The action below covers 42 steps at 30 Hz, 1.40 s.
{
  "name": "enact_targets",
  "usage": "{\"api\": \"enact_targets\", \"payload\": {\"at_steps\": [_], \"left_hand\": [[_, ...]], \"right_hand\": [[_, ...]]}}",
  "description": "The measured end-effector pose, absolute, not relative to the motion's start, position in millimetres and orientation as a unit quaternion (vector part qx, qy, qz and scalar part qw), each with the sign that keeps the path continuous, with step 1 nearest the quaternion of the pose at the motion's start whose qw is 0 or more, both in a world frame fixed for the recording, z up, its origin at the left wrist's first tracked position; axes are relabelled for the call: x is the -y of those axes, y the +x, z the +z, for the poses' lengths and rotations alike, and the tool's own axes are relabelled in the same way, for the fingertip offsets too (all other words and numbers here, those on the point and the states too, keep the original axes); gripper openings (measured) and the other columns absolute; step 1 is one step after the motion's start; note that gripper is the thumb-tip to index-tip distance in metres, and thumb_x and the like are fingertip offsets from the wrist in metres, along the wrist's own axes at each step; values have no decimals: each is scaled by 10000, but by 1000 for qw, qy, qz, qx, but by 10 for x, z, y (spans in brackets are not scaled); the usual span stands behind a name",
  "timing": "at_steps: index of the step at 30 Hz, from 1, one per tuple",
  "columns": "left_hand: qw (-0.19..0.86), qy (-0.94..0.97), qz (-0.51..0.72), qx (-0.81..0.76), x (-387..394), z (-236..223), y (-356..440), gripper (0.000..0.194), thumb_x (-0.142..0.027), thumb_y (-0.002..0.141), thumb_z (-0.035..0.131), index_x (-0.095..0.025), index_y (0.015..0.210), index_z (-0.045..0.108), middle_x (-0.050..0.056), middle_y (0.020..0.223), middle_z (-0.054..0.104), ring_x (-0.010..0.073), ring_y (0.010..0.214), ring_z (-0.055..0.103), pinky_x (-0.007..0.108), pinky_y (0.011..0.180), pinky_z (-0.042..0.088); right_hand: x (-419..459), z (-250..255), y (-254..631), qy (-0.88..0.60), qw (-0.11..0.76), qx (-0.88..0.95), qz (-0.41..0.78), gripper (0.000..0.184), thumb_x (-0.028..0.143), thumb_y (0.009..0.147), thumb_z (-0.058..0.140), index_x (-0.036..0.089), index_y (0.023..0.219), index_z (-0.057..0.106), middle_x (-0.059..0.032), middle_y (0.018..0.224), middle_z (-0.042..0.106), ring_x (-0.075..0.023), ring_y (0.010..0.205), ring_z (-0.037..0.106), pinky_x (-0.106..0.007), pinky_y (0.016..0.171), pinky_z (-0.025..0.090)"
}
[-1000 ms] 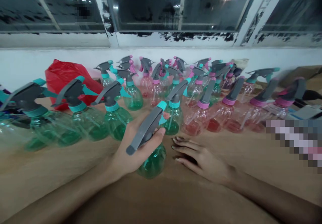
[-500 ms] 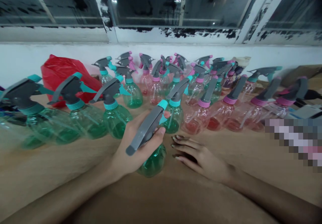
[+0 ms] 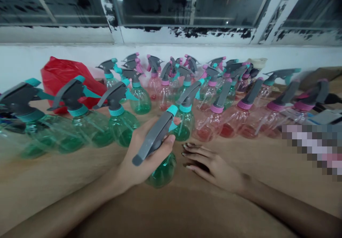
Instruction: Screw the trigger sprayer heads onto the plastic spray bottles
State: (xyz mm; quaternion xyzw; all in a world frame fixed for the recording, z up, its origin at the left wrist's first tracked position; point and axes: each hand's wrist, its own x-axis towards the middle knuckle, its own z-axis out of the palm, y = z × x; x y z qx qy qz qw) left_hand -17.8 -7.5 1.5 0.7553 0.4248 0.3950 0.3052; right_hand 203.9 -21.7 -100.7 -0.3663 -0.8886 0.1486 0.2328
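My left hand (image 3: 144,156) is wrapped round the neck of a green spray bottle (image 3: 162,172) with a grey and teal trigger head. The bottle stands on the wooden table (image 3: 213,209), its collar hidden by my fingers. To its right, my right hand (image 3: 216,168) rests on the tabletop, fingers stretched out and a little apart, touching no bottle. Just beyond my hands stands another green spray bottle (image 3: 184,125), with a pink spray bottle (image 3: 208,125) beside it.
A row of green bottles (image 3: 124,127) runs left and pink bottles (image 3: 228,124) run right, with several more behind. A red plastic bag (image 3: 66,77) sits at the back left. Windows (image 3: 160,6) with peeling frames are above the white wall. A blurred patch (image 3: 317,149) covers the right side.
Both hands and the held spray bottle stay almost in place. The view has shifted very slightly.
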Motion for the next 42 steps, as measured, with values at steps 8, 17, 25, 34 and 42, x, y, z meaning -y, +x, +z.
{"api": "enact_targets", "payload": {"at_steps": [8,17,25,34,42], "left_hand": [[287,763,393,-425,43,-19,-204,281,-336,844,507,-296,1117,562,-5,770,529,175,655,579,333,713,541],[280,769,389,-423,47,-11,-207,299,-314,838,530,-304,1136,554,6,810,570,199,734,597,356,786,534],[267,782,380,-416,26,-30,-227,283,-313,854,511,-313,1136,541,6,788,543,189,684,574,352,755,540],[277,775,395,-408,58,69,-204,186,-214,772,504,-264,929,591,-31,625,497,154,504,497,305,581,518],[281,792,383,-383,70,129,-223,136,-185,741,481,-242,807,586,10,723,614,187,626,598,323,612,518]], "right_hand": [[207,-991,2045,-364,235,888,152,315,308,938,467,213,1227,553,-60,1310,555,-192,1296,412,-412,1078,373],[283,-1017,2016,-388,220,886,126,378,293,942,446,182,1300,496,-83,1361,510,-209,1321,379,-438,1102,331],[263,-1013,2032,-386,223,885,137,375,312,935,463,195,1289,505,-65,1354,519,-201,1314,388,-420,1096,345],[275,-989,2027,-388,219,884,143,359,283,932,469,213,1281,516,-66,1353,520,-214,1305,402,-453,1082,361],[278,-1014,2027,-386,227,884,136,357,294,930,473,224,1276,523,-55,1337,538,-214,1299,413,-446,1076,373]]}}
